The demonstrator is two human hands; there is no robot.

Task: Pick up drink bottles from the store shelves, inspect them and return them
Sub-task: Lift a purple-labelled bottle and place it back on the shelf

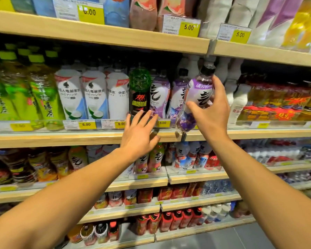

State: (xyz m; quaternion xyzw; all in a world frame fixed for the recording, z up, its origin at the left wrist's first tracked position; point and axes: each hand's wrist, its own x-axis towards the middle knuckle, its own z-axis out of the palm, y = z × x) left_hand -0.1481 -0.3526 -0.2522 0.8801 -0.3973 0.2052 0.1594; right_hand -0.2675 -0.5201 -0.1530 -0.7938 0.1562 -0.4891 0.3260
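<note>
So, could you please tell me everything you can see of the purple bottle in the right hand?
The purple bottle looks like clear plastic with a black cap and a purple-and-white label bearing a large black character. It is tilted, top leaning right, in front of the shelf edge. The right hand grips its middle; the left hand is apart.

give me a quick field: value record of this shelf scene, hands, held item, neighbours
setting: store shelves of drinks with yellow price tags
right hand: gripping a purple bottle, tilted, black cap toward the upper right
left hand: open, fingers spread, holding nothing, in front of the shelf edge
bottle position: in front of the shelf row, its bottom level with the price rail
neighbours: matching purple bottles, a green and black bottle, white bottles
</note>
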